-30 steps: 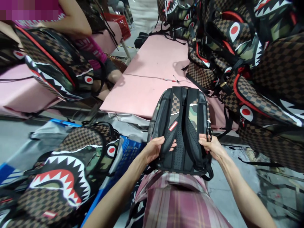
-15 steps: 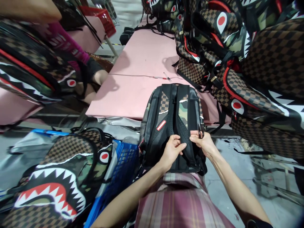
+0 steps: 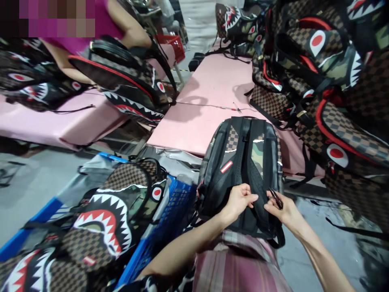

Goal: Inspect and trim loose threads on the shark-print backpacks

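Observation:
A backpack (image 3: 237, 178) rests upright on my lap against the table edge, its black back panel and shoulder straps facing me. My left hand (image 3: 239, 203) is over the lower straps, thumb and fingers pinched together; whatever is between them is too small to make out. Beside it, near the right shoulder strap (image 3: 258, 182), my right hand (image 3: 284, 209) is closed around small dark thread snips (image 3: 276, 198), whose points stick up past the fingers. A short gap separates the two hands.
The pink table (image 3: 206, 87) lies ahead, with a pen-like item (image 3: 236, 108) on it. Shark-print backpacks (image 3: 316, 77) are heaped at right. More fill a blue crate (image 3: 179, 202) at lower left. A co-worker's arm (image 3: 130, 26) reaches over another backpack (image 3: 130, 81) at upper left.
The view has swung left, so everything sits farther right. The snips now point up above my right hand. The co-worker's body and the backpack by it have shifted.

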Motion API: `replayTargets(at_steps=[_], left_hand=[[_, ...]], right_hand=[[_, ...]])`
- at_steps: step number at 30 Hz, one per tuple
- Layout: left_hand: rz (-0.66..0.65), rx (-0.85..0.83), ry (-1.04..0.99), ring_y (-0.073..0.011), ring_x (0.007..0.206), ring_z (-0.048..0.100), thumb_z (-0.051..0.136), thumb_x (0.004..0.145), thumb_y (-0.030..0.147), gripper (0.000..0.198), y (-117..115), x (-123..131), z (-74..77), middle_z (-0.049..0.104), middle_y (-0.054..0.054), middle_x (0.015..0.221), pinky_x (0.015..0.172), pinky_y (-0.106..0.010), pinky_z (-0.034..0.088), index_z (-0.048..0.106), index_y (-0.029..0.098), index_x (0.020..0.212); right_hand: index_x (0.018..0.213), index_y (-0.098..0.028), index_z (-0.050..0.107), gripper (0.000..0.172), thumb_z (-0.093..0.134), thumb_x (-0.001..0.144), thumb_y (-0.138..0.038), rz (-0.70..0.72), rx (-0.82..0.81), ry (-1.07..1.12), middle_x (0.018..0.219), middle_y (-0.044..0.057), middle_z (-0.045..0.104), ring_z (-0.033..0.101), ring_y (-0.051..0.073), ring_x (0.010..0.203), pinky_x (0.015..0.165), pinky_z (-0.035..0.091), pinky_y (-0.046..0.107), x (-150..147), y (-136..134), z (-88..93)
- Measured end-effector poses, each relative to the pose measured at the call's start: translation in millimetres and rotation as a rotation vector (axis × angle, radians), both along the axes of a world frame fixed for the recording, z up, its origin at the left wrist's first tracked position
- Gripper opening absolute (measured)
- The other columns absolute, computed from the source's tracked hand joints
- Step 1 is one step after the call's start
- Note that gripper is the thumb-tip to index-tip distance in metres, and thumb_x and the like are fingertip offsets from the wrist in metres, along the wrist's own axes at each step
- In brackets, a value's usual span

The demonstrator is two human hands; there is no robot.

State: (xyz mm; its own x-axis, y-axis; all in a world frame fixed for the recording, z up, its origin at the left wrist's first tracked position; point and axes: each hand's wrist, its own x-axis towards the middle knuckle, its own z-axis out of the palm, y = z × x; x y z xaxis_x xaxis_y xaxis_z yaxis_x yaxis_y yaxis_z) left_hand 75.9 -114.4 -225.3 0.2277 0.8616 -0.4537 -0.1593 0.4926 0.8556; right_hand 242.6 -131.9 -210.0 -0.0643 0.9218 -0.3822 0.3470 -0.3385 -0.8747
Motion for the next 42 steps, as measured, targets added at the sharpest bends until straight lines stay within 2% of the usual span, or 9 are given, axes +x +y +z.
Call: replayTargets(at_steps=[6, 12, 17, 20, 23, 26, 29, 34, 42], left_hand=[[-0.19, 0.336, 0.355, -0.0144, 0.062, 0.062, 0.053, 0.078, 0.024, 0.016, -12, -44, 16.7, 0.067, -0.004, 0.076, 0.061, -0.024, 0.046, 0.068, 0.019, 0.081], [0.027, 0.312, 0.425, -0.0116, 0.053, 0.056, 0.058, 0.077, 0.031, 0.019, -1, -103, 44.8, 0.065, -0.002, 0.066, 0.055, -0.022, 0.043, 0.068, 0.017, 0.085], [0.338, 0.3, 0.45, -0.0163, 0.084, 0.058, 0.066, 0.068, 0.035, 0.038, 47, -120, 30.2, 0.064, -0.007, 0.103, 0.073, -0.025, 0.044, 0.063, 0.016, 0.101], [0.23, 0.116, 0.275, -0.0204, 0.094, 0.058, 0.068, 0.065, 0.041, 0.059, 69, -114, 22.4, 0.062, -0.011, 0.11, 0.083, -0.03, 0.043, 0.055, 0.012, 0.115], [0.043, 0.032, 0.139, -0.023, 0.094, 0.06, 0.061, 0.072, 0.047, 0.051, 77, -110, 21.2, 0.066, -0.009, 0.103, 0.083, -0.034, 0.044, 0.059, 0.012, 0.109], [0.09, 0.06, 0.187, -0.0209, 0.086, 0.061, 0.062, 0.071, 0.045, 0.05, 93, -115, 22.3, 0.066, -0.009, 0.099, 0.076, -0.033, 0.046, 0.059, 0.013, 0.108], [0.218, 0.229, 0.298, -0.0182, 0.085, 0.062, 0.062, 0.07, 0.04, 0.047, 139, -118, 30.0, 0.066, -0.01, 0.097, 0.078, -0.032, 0.047, 0.057, 0.012, 0.107], [0.122, 0.585, 0.589, -0.0186, 0.094, 0.062, 0.046, 0.083, 0.024, 0.029, 264, -83, 53.5, 0.067, -0.011, 0.1, 0.087, -0.031, 0.045, 0.058, 0.011, 0.106], [-0.17, 0.782, 0.599, -0.0201, 0.108, 0.057, 0.048, 0.084, 0.022, 0.028, 392, 22, 33.0, 0.064, -0.008, 0.112, 0.098, -0.032, 0.039, 0.062, 0.015, 0.107]], right_hand=[[0.075, -0.015, 0.06, 0.037, 0.067, 0.056, -0.045, -0.048, -0.074, -0.079, 0.049, -0.004, 0.046, 0.043, 0.012, 0.048, 0.05, 0.035, 0.026, 0, -1, -1.2], [0.073, -0.016, 0.062, 0.029, 0.062, 0.066, -0.045, 0.082, 0.005, -0.162, 0.064, 0.003, 0.062, 0.058, 0.018, 0.061, 0.058, 0.045, 0.028, 6, 0, -9.2], [0.108, -0.019, 0.061, 0.045, 0.05, 0.078, -0.05, 0.041, 0.152, -0.528, 0.081, 0.007, 0.07, 0.065, 0.024, 0.072, 0.065, 0.048, 0.032, 4, 13, 10.4], [0.124, -0.021, 0.05, 0.055, 0.044, 0.081, -0.055, -0.03, 0.247, -0.748, 0.084, 0.006, 0.07, 0.065, 0.024, 0.07, 0.064, 0.047, 0.033, -3, 28, 18.9], [0.119, -0.018, 0.054, 0.056, 0.05, 0.077, -0.055, -0.044, 0.21, -0.624, 0.097, 0.009, 0.068, 0.065, 0.025, 0.081, 0.072, 0.047, 0.035, -10, 41, 11.0], [0.101, -0.015, 0.063, 0.046, 0.059, 0.07, -0.05, -0.072, 0.088, -0.278, 0.09, 0.009, 0.069, 0.063, 0.024, 0.081, 0.072, 0.047, 0.033, -17, 52, 2.3], [0.083, -0.014, 0.063, 0.037, 0.068, 0.064, -0.045, -0.227, 0.055, 0.089, 0.074, 0.003, 0.066, 0.06, 0.017, 0.065, 0.058, 0.046, 0.026, -19, 81, 9.0], [0.08, -0.015, 0.059, 0.036, 0.078, 0.054, -0.031, -0.6, 0.057, 0.587, 0.057, -0.007, 0.054, 0.038, 0.003, 0.039, 0.036, 0.032, 0.015, -2, 166, 26.6], [0.079, -0.018, 0.052, 0.03, 0.076, 0.061, -0.018, -0.562, -0.168, 1.086, 0.049, -0.011, 0.04, 0.028, -0.001, 0.033, 0.03, 0.024, 0.008, 31, 214, -8.9]])
